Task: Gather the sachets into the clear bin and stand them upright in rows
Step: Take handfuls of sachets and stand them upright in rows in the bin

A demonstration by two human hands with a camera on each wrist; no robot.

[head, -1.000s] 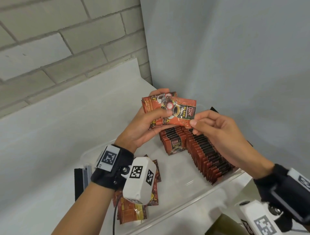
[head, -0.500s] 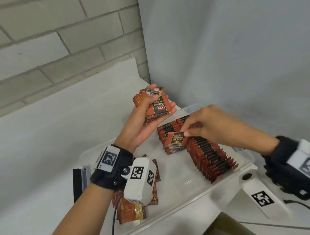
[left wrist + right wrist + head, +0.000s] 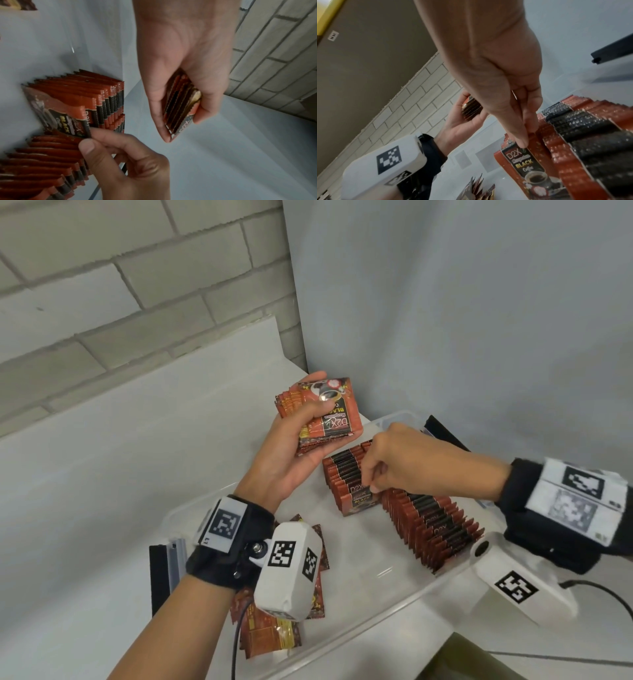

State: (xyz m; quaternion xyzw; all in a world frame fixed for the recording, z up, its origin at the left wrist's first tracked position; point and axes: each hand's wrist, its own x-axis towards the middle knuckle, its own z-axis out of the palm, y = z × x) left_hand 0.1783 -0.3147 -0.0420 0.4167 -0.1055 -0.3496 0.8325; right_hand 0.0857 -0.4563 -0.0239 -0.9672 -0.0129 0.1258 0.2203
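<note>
My left hand [image 3: 305, 422] grips a stack of orange-red coffee sachets [image 3: 329, 419] above the far left corner of the clear bin [image 3: 373, 563]. In the left wrist view the thumb and fingers of the left hand [image 3: 181, 125] clamp the stack [image 3: 180, 105]. Two rows of sachets stand in the bin: a short row [image 3: 346, 470] and a longer row [image 3: 435, 525] to its right. My right hand [image 3: 373, 482] pinches the top edge of the front sachet [image 3: 359, 501] of the short row. The right wrist view shows the right hand [image 3: 526, 136] on that sachet [image 3: 527, 166].
Loose sachets [image 3: 270, 631] lie in the bin's near left corner, partly hidden under my left wrist camera. A black and grey bar [image 3: 164, 573] lies on the white table left of the bin. A black object [image 3: 442, 429] sits behind the bin by the grey wall.
My right hand took a sachet from the stack in my left hand and brought it down to the front of the short row. My left hand turned its stack.
</note>
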